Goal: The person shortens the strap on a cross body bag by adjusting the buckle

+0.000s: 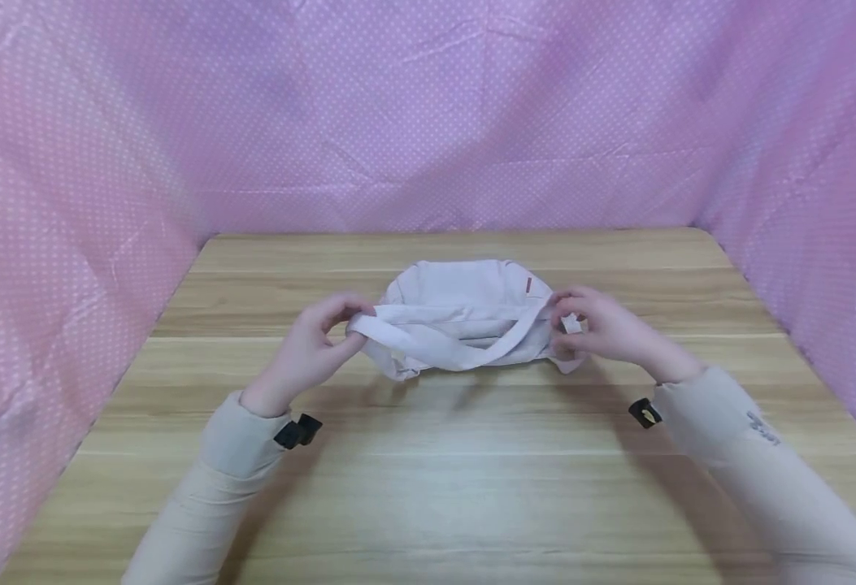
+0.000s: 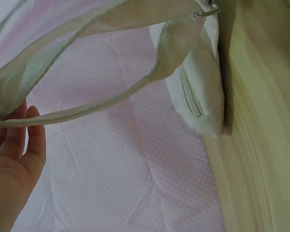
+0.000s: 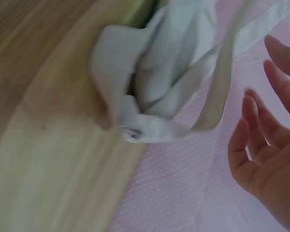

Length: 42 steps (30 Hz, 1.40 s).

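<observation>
A white fabric bag [image 1: 464, 284] with a small red tag [image 1: 529, 285] lies on the table, its wide strap [image 1: 442, 351] looped in front. My left hand [image 1: 306, 353] holds the strap at the bag's left side; in the left wrist view, the fingers [image 2: 36, 140] curl behind the strap [image 2: 94, 110]. That view also shows a zipper [image 2: 189, 92] and a metal ring [image 2: 206, 12]. At the bag's right end is my right hand [image 1: 606, 329], fingers loosely bent. The right wrist view shows this hand [image 3: 270, 154] apart from the strap [image 3: 220, 92], holding nothing visible.
The bag rests on a wooden table [image 1: 471, 487]. Pink dotted cloth [image 1: 428, 122] hangs behind it and along both sides. A black wrist device [image 1: 298, 431] is at the left cuff, and another black device [image 1: 645, 413] is at the right cuff.
</observation>
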Each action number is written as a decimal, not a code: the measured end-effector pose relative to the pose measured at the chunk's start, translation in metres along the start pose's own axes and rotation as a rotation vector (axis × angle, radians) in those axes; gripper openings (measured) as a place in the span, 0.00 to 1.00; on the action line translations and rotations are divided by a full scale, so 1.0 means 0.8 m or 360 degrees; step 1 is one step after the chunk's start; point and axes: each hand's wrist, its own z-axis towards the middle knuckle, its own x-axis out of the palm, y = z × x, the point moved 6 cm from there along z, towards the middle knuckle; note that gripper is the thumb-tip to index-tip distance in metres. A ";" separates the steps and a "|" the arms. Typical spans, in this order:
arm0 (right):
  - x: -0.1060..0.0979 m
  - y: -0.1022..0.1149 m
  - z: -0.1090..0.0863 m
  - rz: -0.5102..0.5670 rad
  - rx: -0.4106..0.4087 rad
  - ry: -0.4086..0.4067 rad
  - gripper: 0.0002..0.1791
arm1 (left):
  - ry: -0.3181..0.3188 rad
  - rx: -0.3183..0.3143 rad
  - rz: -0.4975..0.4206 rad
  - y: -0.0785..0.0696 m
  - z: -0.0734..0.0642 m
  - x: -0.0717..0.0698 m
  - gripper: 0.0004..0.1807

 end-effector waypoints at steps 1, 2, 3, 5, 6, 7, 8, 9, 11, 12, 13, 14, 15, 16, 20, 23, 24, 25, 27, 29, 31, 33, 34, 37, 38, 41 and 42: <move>0.002 -0.006 0.003 -0.0042 0.0045 0.0018 0.13 | 0.0007 -0.0012 0.0006 0.001 -0.001 0.000 0.12; 0.004 -0.012 0.006 -0.0067 0.0092 0.0040 0.17 | 0.0011 -0.0030 -0.0006 0.002 -0.001 -0.001 0.12; 0.007 -0.019 0.011 -0.0092 0.0151 0.0072 0.21 | 0.0007 -0.0039 -0.0021 0.002 -0.001 -0.002 0.13; 0.013 -0.033 0.019 -0.0144 0.0264 0.0145 0.27 | -0.0015 -0.0064 -0.0067 0.005 -0.002 -0.004 0.15; 0.016 -0.041 0.022 -0.0156 0.0336 0.0185 0.30 | -0.0041 -0.0076 -0.0096 0.006 -0.002 -0.007 0.16; 0.019 -0.049 0.024 -0.0155 0.0407 0.0229 0.30 | -0.0074 -0.0082 -0.0123 0.007 -0.003 -0.010 0.17; 0.021 -0.057 0.025 -0.0153 0.0476 0.0267 0.28 | -0.0115 -0.0081 -0.0166 0.007 -0.003 -0.013 0.19; 0.024 -0.066 0.025 -0.0155 0.0540 0.0308 0.25 | -0.0157 -0.0078 -0.0194 0.008 -0.004 -0.017 0.20; 0.028 -0.080 0.023 -0.0137 0.0611 0.0374 0.17 | -0.0234 -0.0078 -0.0239 0.011 -0.005 -0.024 0.21; 0.029 -0.086 0.022 -0.0119 0.0639 0.0397 0.13 | -0.0270 -0.0075 -0.0256 0.012 -0.006 -0.028 0.21; 0.030 -0.091 0.019 -0.0103 0.0644 0.0411 0.09 | -0.0302 -0.0080 -0.0268 0.013 -0.006 -0.031 0.21; 0.030 -0.095 0.017 -0.0088 0.0646 0.0411 0.08 | -0.0327 -0.0091 -0.0276 0.015 -0.007 -0.033 0.21; 0.028 -0.097 0.014 -0.0074 0.0652 0.0404 0.07 | -0.0346 -0.0109 -0.0259 0.018 -0.008 -0.036 0.21; 0.026 -0.099 0.012 -0.0062 0.0656 0.0382 0.07 | -0.0360 -0.0122 -0.0232 0.020 -0.009 -0.038 0.20; 0.013 -0.108 0.002 -0.0026 0.0744 0.0259 0.07 | -0.0368 -0.0205 -0.0078 0.032 -0.017 -0.051 0.15; 0.005 -0.116 -0.006 -0.0050 0.0801 0.0178 0.07 | -0.0313 -0.0260 -0.0036 0.044 -0.021 -0.055 0.14; 0.003 -0.118 -0.009 -0.0062 0.0818 0.0149 0.07 | -0.0290 -0.0278 -0.0025 0.049 -0.022 -0.055 0.14; 0.000 -0.119 -0.011 -0.0073 0.0827 0.0121 0.07 | -0.0262 -0.0295 -0.0006 0.054 -0.022 -0.054 0.14; -0.006 -0.121 -0.016 -0.0103 0.0834 0.0062 0.07 | -0.0192 -0.0331 0.0063 0.062 -0.021 -0.049 0.14; -0.012 -0.121 -0.020 -0.0111 0.0845 0.0012 0.07 | -0.0106 -0.0339 0.0203 0.069 -0.019 -0.045 0.14; -0.018 -0.122 -0.023 -0.0108 0.0857 -0.0031 0.07 | -0.0034 -0.0351 0.0320 0.075 -0.017 -0.040 0.13; -0.020 -0.123 -0.026 -0.0109 0.0869 -0.0051 0.06 | 0.0020 -0.0361 0.0386 0.080 -0.017 -0.037 0.13; -0.021 -0.124 -0.028 -0.0111 0.0864 -0.0054 0.06 | 0.0039 -0.0368 0.0396 0.082 -0.017 -0.036 0.14; -0.015 -0.123 -0.028 -0.0101 0.0778 -0.0020 0.06 | 0.0037 -0.0414 0.0328 0.083 -0.016 -0.034 0.15; -0.012 -0.121 -0.027 -0.0102 0.0734 0.0010 0.08 | 0.0029 -0.0421 0.0287 0.081 -0.014 -0.033 0.15; -0.001 -0.111 -0.023 0.0008 0.0605 0.0130 0.19 | -0.0009 -0.0425 0.0166 0.072 -0.007 -0.030 0.17; 0.002 -0.106 -0.022 0.0068 0.0570 0.0173 0.20 | -0.0024 -0.0420 0.0118 0.068 -0.004 -0.029 0.17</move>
